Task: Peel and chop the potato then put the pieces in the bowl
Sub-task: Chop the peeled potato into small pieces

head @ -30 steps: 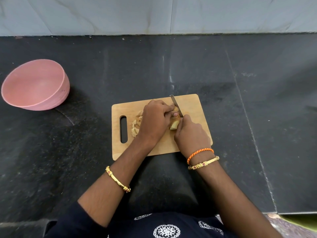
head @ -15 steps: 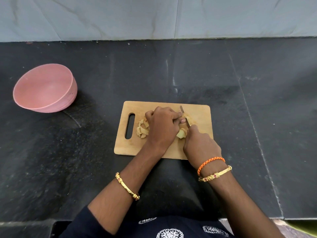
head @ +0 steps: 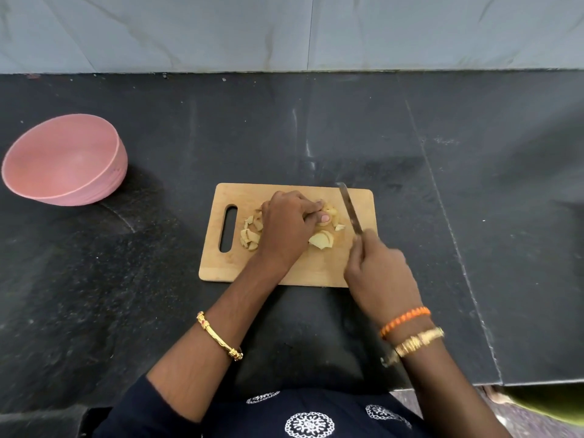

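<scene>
A wooden cutting board [head: 316, 270] lies on the black counter. My left hand [head: 286, 226] curls over the rest of the potato [head: 330, 213] at the board's middle, fingers and thumb holding it down. Cut potato pieces [head: 321, 240] lie just in front of that hand, and several more pieces [head: 249, 235] sit by the board's handle slot. My right hand [head: 377, 273] grips a knife [head: 350, 207] whose blade is lifted, to the right of the potato and pointing away from me. The pink bowl [head: 63, 159] stands far left, with nothing visible inside.
The black stone counter [head: 474, 216] runs to a grey wall [head: 284, 33] at the back. A seam crosses the counter on the right. The counter's front edge is close to my body.
My right hand has pulled the knife to the right and lifted it off the potato. A fresh cut piece now lies in front of my left hand. The head camera shifted slightly.
</scene>
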